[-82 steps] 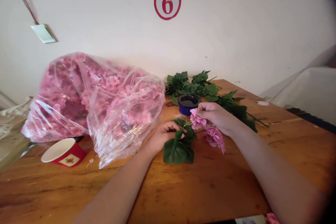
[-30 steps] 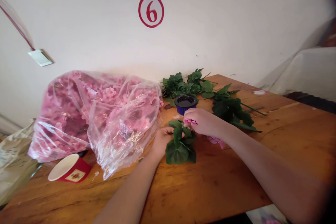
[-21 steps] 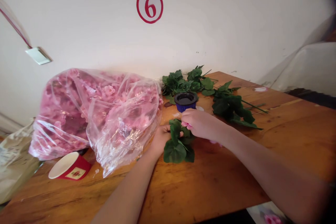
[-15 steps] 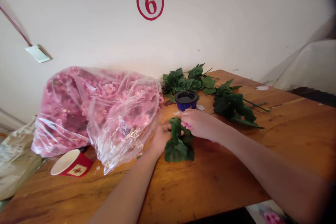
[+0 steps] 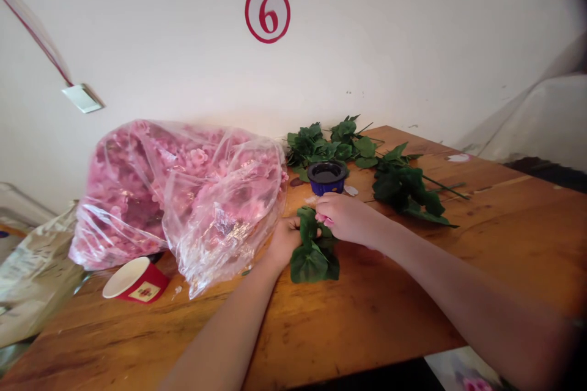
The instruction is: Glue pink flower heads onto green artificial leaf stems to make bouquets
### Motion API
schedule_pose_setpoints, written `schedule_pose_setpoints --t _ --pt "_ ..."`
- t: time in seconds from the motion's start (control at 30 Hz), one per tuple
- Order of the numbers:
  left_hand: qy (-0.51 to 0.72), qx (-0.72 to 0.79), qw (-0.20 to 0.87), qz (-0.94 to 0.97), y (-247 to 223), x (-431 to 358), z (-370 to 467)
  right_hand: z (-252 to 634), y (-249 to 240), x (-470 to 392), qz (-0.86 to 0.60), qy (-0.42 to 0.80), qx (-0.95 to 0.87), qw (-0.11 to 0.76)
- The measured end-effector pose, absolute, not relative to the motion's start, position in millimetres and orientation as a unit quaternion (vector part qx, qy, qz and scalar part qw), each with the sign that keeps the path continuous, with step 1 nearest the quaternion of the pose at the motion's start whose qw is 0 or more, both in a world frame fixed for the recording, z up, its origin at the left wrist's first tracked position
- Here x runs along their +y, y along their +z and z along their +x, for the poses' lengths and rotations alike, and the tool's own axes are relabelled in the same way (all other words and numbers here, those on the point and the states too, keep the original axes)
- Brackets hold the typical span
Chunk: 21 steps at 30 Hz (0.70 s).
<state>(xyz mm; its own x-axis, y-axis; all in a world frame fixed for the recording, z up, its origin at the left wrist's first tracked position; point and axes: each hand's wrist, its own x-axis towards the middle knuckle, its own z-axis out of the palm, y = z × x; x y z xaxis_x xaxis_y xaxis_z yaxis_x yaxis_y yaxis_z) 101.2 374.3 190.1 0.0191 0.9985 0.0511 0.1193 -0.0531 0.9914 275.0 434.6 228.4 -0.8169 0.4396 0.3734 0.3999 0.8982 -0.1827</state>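
Note:
Near the middle of the table, my left hand (image 5: 287, 241) is closed around a sprig of green artificial leaves (image 5: 310, 263), whose broad leaves hang toward me. Right beside it, my right hand (image 5: 342, 215) is closed at the top of the sprig. A bit of pink, like artificial flower petals (image 5: 323, 219), shows between its fingers; most of it is hidden by the hand. Just beyond my right hand stands a small blue pot with a black rim (image 5: 326, 185), holding something dark.
A large clear plastic bag of pink artificial blossoms (image 5: 183, 195) fills the left side. A red paper cup (image 5: 149, 281) lies tipped in front of it. More leaf sprigs (image 5: 403, 186) lie at the back and right of the wooden table (image 5: 367, 317), against a white wall.
The view has shifted slightly, so the bag and cup appear a little farther right. Both hands stay at the sprig with almost no visible movement.

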Motion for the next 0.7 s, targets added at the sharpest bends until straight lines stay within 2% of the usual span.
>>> schedule_pose_setpoints --t 0.17,0.37,0.5,0.7 --pt "0.510 0.489 0.542 0.455 194 375 100 294 249 435 -0.250 0.080 -0.919 0.294" --pt "0.513 0.476 0.572 0.428 215 362 93 309 266 442 -0.299 0.395 -0.699 0.516" --pt "0.521 0.464 0.615 0.367 227 355 89 307 261 447 -0.281 0.558 -0.572 0.531" --pt "0.501 0.431 0.688 0.300 223 358 83 306 260 450 -0.229 0.647 -0.510 0.519"
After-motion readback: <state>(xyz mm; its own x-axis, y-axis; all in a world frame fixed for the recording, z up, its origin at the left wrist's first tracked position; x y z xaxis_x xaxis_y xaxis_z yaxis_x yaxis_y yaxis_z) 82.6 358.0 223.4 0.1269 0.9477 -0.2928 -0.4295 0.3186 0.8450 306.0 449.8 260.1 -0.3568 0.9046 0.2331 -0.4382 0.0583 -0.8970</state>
